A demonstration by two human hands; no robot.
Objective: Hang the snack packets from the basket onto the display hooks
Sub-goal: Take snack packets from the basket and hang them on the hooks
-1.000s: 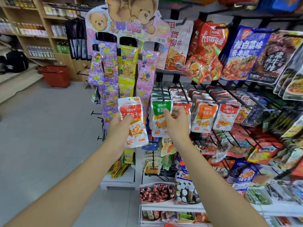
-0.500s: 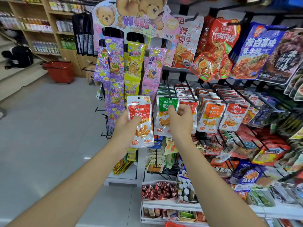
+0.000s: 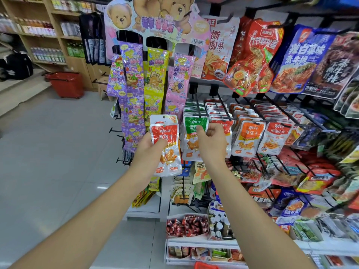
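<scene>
Partly done: gripping unhung red packets [image 3: 165, 136] in left hand [image 3: 148, 150], just left of hung green packet [image 3: 191, 125]; curling right hand [image 3: 212, 144] fingers just right of it, hold unclear.

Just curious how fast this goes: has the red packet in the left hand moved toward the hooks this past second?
No. The red packet stays just left of the hanging green packet, tops about level.

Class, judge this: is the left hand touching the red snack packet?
Touching. The head view shows the left hand gripping the red snack packet, thumb across its front.
</scene>
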